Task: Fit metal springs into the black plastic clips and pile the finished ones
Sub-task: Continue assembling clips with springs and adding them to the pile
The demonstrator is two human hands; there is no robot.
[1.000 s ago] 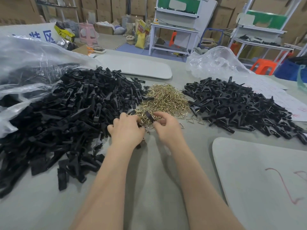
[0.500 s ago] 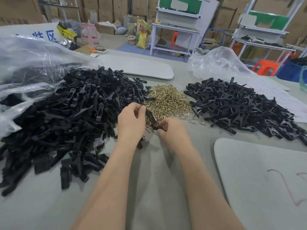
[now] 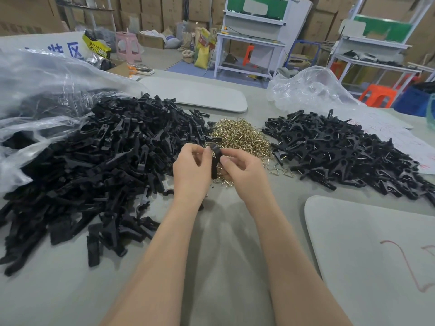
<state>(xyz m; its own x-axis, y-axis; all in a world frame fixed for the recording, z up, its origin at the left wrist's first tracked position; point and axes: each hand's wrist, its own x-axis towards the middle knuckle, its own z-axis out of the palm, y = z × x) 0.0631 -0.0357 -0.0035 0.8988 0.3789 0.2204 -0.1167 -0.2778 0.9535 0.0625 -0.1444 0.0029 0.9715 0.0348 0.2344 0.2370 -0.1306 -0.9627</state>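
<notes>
Black plastic clip (image 3: 214, 158) is pinched between left hand (image 3: 191, 170) and right hand (image 3: 244, 171); left of them, loose clips spill from a clear plastic bag (image 3: 42, 90); blue writing (image 3: 68, 50) unreadable.

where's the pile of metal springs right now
In the head view the pile of metal springs lies mid-table, between the loose black clips on the left and the finished clips on the right.

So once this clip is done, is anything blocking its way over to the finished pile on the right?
Nothing visible does. The clip, held between both hands, sits above the springs; the finished pile lies just right of them, with only loose springs on the table between.
</notes>
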